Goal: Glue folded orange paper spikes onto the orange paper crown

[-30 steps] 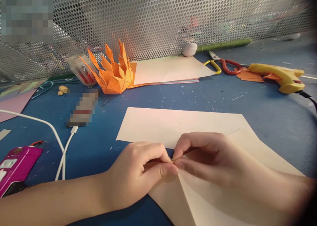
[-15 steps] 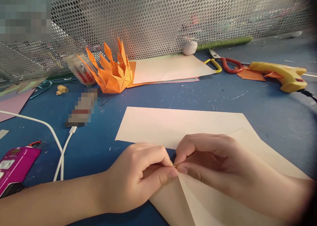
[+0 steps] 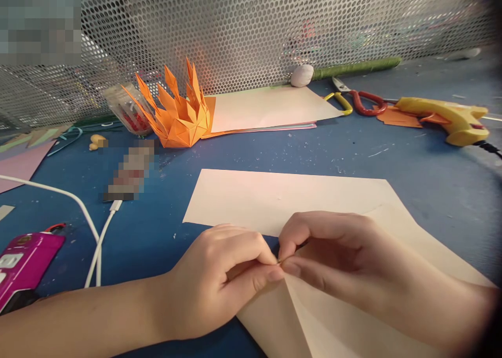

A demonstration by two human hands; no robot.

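Observation:
A cream paper sheet [image 3: 282, 196] lies on the blue table [image 3: 431, 175], its near part folded over into a raised flap [image 3: 396, 227]. My left hand [image 3: 219, 279] and my right hand [image 3: 337, 264] meet at the folded corner near the sheet's front edge. Both pinch the paper corner between thumb and forefinger, fingertips touching. A crease runs from that corner toward me.
An orange folded paper crown [image 3: 176, 112] stands at the back, beside a stack of paper sheets [image 3: 266, 110]. Scissors [image 3: 355, 99] and a yellow glue gun [image 3: 451, 120] lie at the right. A white cable [image 3: 92, 227] and a pink device [image 3: 23, 261] sit at the left. A perforated metal screen [image 3: 251, 29] closes the back.
Almost nothing has moved. Both hands stay pinched on the paper corner, with only slight shifts of the fingertips.

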